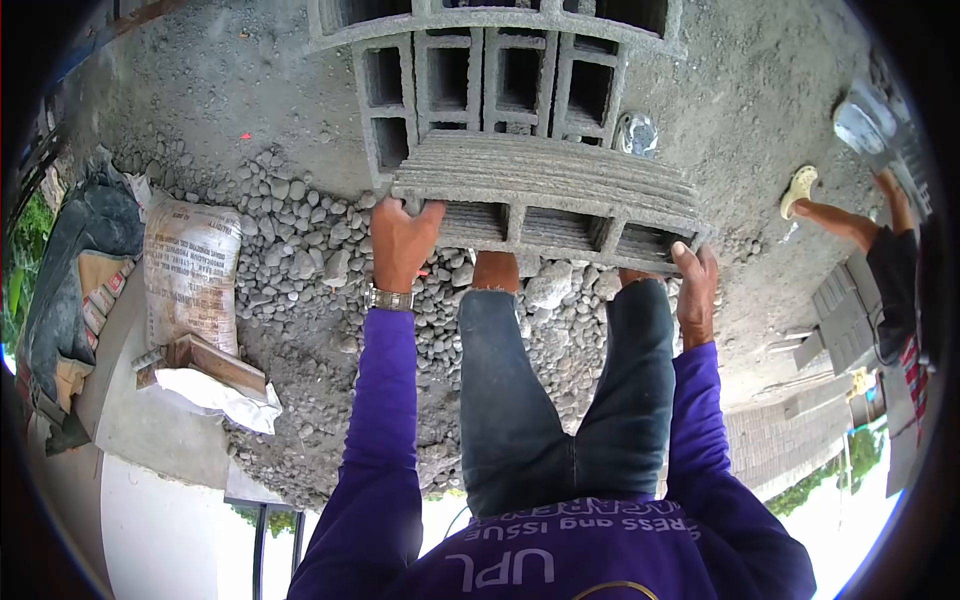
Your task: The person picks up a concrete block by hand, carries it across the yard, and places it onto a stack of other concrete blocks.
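Purple shirt (pixel 560 560) with white lettering, lowest in the view and closest to the lens; above it, two legs in dark jeans (pixel 520 400), knees bent, ankles passing out of sight under the load. Item: one grey concrete block (pixel 545 200), hollow, three cells showing on its near face, ribbed on top, carried in front of the shins and clear of the ground. Long axis: side to side across the body, the right end sitting a little lower in the view than the left. Left hand (pixel 400 245), watch on the wrist, shut over the left end, fingers hooked on the upper edge. Right hand (pixel 695 290) shut round the right end at the lower corner, fingers wrapped under it (fingertips hidden by the block). Both hands lie at the two ends, the block's middle straight ahead of the knees, neither hand clearly nearer than the other. Directly beyond the block: a stack of like blocks (pixel 500 70) standing on the ground with open cells facing up, its near edge just behind the carried one. Underfoot and to the left: a heap of gravel (pixel 300 260) over grey sand. Further left: a printed cement sack (pixel 190 270), with a piece of timber (pixel 215 365) at its lower end. Far right: another person's leg (pixel 835 220) in a pale shoe, well apart from the block.
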A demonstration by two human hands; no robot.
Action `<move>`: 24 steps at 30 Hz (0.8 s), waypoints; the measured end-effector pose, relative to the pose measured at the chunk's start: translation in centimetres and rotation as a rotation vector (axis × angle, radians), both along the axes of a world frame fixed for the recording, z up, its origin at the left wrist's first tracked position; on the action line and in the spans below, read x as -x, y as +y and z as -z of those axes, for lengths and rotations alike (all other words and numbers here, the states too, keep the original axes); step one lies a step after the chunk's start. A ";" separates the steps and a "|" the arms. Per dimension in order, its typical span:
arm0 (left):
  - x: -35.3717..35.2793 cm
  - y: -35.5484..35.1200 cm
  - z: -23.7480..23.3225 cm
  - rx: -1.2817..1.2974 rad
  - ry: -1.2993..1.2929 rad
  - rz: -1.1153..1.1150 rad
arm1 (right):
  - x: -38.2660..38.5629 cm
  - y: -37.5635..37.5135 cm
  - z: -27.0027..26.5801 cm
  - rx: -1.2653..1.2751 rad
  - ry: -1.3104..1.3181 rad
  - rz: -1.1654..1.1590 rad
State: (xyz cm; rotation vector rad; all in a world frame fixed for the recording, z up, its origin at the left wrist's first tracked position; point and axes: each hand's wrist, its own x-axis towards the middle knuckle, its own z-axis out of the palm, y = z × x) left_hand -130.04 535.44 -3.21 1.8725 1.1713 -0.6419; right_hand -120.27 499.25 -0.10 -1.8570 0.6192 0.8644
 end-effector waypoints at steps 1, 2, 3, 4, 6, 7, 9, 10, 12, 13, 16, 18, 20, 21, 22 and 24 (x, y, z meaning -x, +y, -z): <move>0.0 -0.7 0.7 -0.093 -0.073 -0.051 | -0.2 0.6 0.3 0.141 0.021 -0.011; 0.2 -1.3 1.4 -0.083 -0.080 -0.054 | 0.2 0.4 1.6 0.336 -0.078 -0.133; 0.2 -1.9 1.7 -0.155 -0.100 -0.081 | 0.0 0.4 2.1 0.419 -0.075 -0.152; 0.4 -2.3 1.9 -0.230 -0.116 -0.104 | 0.1 0.4 2.6 0.498 -0.067 -0.169; 0.8 -2.8 2.4 -0.295 -0.064 -0.086 | 0.3 0.1 3.9 0.560 -0.110 -0.180; 1.0 -2.9 2.9 -0.356 -0.098 -0.083 | 0.4 0.1 4.3 0.623 -0.155 -0.194; 0.5 -3.5 2.6 -0.452 -0.119 -0.123 | 0.4 1.1 3.8 0.633 -0.161 -0.158; 0.7 -3.9 2.5 -0.449 -0.113 -0.124 | 0.4 1.6 3.3 0.645 -0.166 -0.125; 0.6 -4.0 2.6 -0.514 -0.076 -0.145 | 0.8 1.4 3.7 0.600 -0.246 -0.105; 0.5 -4.4 3.1 -0.604 -0.209 -0.138 | 0.8 1.1 4.0 0.652 -0.289 -0.128; -0.1 -5.0 3.1 -0.688 -0.135 -0.113 | 0.9 0.9 3.9 0.616 -0.344 -0.107; -0.1 -5.0 2.6 -0.617 -0.070 -0.141 | 1.0 0.7 4.0 0.679 -0.334 -0.128; -0.2 -5.1 2.3 -0.595 -0.026 -0.104 | 1.2 0.4 4.5 0.645 -0.358 -0.053; -0.3 -5.0 2.4 -0.596 -0.036 -0.105 | 0.9 0.0 4.6 0.717 -0.312 -0.161; 0.0 -5.0 2.5 -0.557 -0.049 -0.144 | 0.8 -0.3 4.7 0.787 -0.261 -0.270; 0.2 -4.9 2.6 -0.522 -0.064 -0.178 | 0.8 -0.4 5.1 0.723 -0.265 -0.192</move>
